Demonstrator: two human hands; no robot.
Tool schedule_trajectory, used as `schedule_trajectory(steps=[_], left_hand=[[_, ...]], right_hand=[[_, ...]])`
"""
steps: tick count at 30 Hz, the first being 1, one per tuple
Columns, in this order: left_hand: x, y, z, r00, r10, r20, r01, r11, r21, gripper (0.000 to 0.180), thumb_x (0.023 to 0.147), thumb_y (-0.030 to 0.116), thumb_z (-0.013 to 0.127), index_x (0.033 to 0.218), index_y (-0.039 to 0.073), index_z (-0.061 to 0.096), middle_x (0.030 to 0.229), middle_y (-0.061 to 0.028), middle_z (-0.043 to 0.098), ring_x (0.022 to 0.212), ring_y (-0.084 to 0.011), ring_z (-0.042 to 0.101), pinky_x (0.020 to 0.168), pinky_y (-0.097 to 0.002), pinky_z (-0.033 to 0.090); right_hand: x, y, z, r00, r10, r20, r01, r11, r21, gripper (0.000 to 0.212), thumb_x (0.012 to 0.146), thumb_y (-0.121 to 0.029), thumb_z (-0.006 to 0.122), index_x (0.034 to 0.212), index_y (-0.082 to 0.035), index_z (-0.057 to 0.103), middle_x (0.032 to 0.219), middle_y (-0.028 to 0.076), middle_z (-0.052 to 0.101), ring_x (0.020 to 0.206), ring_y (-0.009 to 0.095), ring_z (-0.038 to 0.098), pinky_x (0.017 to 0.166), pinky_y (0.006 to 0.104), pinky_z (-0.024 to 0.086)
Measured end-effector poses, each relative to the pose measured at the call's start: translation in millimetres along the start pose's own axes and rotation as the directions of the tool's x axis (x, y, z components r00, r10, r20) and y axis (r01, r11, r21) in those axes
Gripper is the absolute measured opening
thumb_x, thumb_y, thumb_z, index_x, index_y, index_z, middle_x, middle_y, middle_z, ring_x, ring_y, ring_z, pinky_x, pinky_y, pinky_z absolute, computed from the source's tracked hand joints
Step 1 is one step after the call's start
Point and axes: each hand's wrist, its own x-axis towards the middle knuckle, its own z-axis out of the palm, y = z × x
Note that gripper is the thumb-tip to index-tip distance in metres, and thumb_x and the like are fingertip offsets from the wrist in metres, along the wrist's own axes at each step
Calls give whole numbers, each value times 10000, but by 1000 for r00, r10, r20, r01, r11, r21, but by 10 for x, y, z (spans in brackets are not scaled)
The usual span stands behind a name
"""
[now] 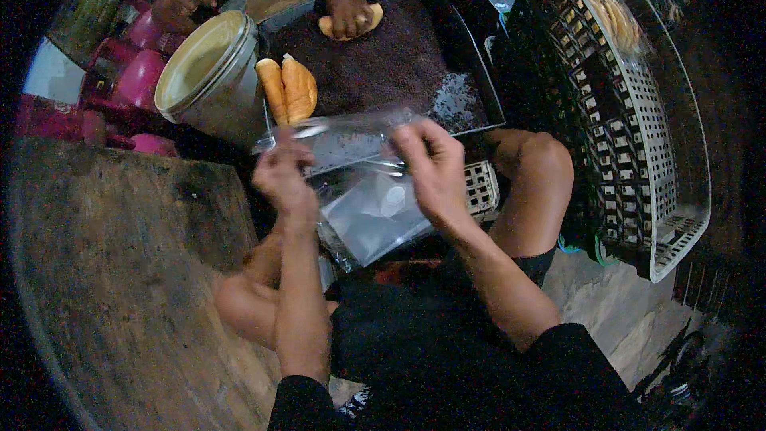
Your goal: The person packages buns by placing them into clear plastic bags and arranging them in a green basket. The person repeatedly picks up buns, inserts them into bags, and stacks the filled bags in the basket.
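A thin clear plastic bag (pixel 351 134) is stretched between my two hands, somewhat blurred. My left hand (pixel 286 179) pinches its left end, fingers smeared by motion but closed. At the other end my right hand (pixel 435 172) grips the bag between curled fingers and thumb. Below them lies a stack of clear plastic bags (pixel 375 215) above my lap. Just beyond my left hand, bread rolls (pixel 287 89) rest side by side on the edge of a metal tray (pixel 459 104) holding dark brown sprinkles. Another person's hand (pixel 348 16) presses an opened bread roll (pixel 372 14) into the sprinkles.
A whitish bucket (pixel 215 68) stands left of the tray, near pink containers (pixel 140 80). A wooden board (pixel 120 255) lies at my left. On the right leans a large pale plastic crate (pixel 662 152) with bagged bread (pixel 616 20) in it. A small basket (pixel 482 187) sits beneath the bags.
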Motion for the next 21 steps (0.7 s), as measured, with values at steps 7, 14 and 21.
schedule_trajectory(steps=[7, 14, 21], left_hand=[[344, 31, 23, 897, 102, -430, -114, 994, -2, 558, 990, 523, 497, 946, -13, 645, 943, -122, 673, 779, -233, 642, 675, -351, 521], [715, -335, -608, 776, -67, -627, -144, 949, -280, 688, 1035, 535, 306, 1272, -90, 468, 1286, -185, 578, 1115, -332, 635, 891, -418, 564], [713, -378, -575, 787, -136, -602, -111, 928, -355, 571, 1045, 492, 337, 1347, 20, 451, 1333, -127, 546, 1185, -282, 572, 936, -415, 517]], right_hand=[[456, 268, 343, 963, -163, -216, 153, 986, -64, 689, 901, -168, 685, 1443, -44, 277, 1293, 206, 510, 1043, 260, 605, 890, 363, 523], [805, 873, 518, 939, -308, -151, 186, 826, -532, 869, 834, -382, 752, 1411, 84, 299, 1375, 270, 423, 1303, 383, 411, 1116, 428, 313], [829, 1003, 1088, 957, -290, -26, 204, 730, -652, 1109, 711, -512, 821, 1468, 55, 243, 1464, 297, 337, 1363, 436, 341, 1127, 482, 292]])
